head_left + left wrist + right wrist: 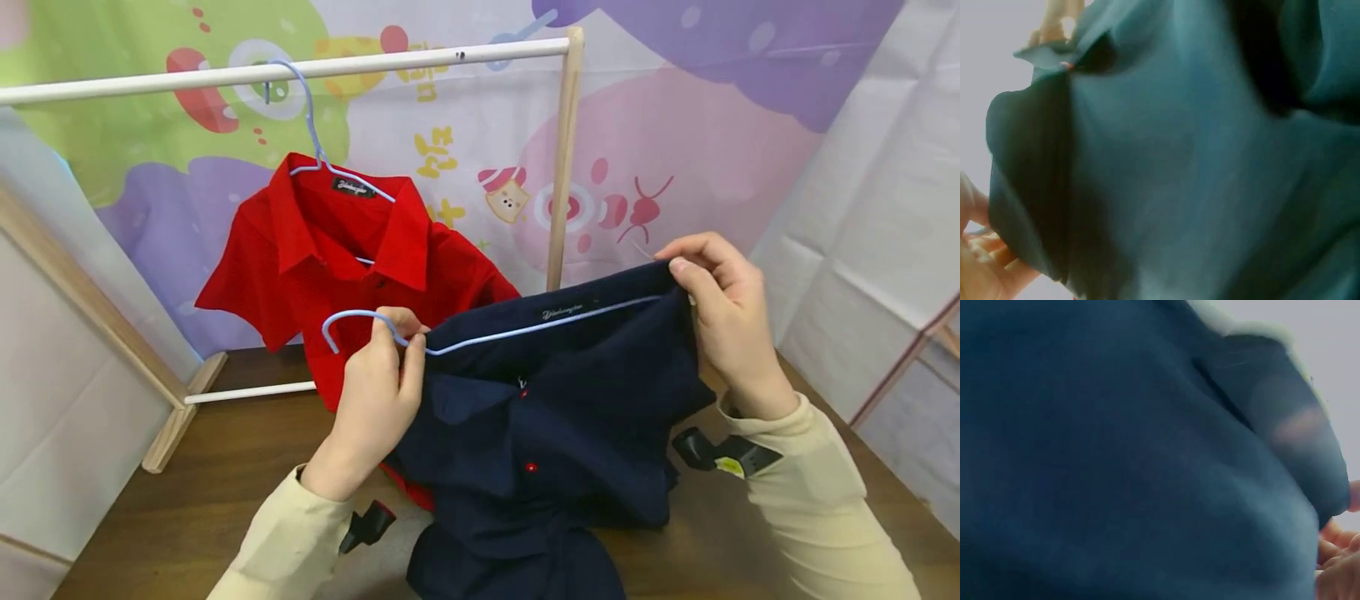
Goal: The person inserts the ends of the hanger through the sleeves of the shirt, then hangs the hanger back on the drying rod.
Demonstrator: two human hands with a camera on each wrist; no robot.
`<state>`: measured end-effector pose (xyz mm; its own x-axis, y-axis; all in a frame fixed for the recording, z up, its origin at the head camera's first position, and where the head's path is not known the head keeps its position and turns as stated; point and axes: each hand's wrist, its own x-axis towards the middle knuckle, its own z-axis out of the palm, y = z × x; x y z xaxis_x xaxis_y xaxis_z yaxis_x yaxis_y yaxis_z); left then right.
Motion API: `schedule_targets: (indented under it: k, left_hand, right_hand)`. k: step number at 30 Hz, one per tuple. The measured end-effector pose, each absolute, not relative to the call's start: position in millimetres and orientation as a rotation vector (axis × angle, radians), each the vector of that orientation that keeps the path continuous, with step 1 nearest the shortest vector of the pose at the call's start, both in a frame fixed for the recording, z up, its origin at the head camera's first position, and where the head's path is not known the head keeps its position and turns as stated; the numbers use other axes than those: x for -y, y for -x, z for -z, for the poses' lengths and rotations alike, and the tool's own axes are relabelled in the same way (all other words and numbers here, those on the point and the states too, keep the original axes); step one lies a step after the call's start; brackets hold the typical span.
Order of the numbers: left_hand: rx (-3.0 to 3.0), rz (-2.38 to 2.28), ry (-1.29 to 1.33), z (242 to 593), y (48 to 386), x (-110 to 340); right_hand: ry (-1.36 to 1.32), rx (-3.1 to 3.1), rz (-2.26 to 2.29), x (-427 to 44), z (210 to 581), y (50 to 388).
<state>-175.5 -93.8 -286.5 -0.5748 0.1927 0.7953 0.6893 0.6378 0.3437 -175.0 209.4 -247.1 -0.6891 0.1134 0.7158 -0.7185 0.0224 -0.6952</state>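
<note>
A navy shirt (600,400) with red buttons is held up, its inner neck label showing, and it fills most of the left wrist view. My left hand (382,383) pinches a light blue hanger (540,327) just below its hook, close to the shirt's upper left edge. The hanger's arm runs across the shirt's neck opening. On the other side, my right hand (723,312) grips the shirt's upper right edge between thumb and fingers. Cloth hides much of the hanger. In the right wrist view, navy cloth covers nearly everything, with fingers (1338,550) at the right edge.
Behind stands a rack with a white rail (420,60) and wooden posts (564,167). A red shirt (337,242) hangs from it on another blue hanger (309,108). A brown wooden table (225,483) lies below, and a patterned cloth (645,150) covers the back.
</note>
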Motion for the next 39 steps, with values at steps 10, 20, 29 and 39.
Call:
schedule_targets:
  k: [10,20,29,39]
  left_hand:
    - [2.12,0.752,0.82,283,177,91]
    - [2.101,0.887,0.991,263,172,82]
    - [2.032,0.978,1.019,251,173,61]
    - [2.057,0.999,1.064,252,173,50]
  right_hand:
    - [-0.663,1.835,-1.533,-203,244,166]
    - [-0.746,2.089,-1.02,-191,252,164]
    - [-0.872,2.128,-0.759,-182,262,164]
    - [-0.904,2.157,-0.661,-177,275,162]
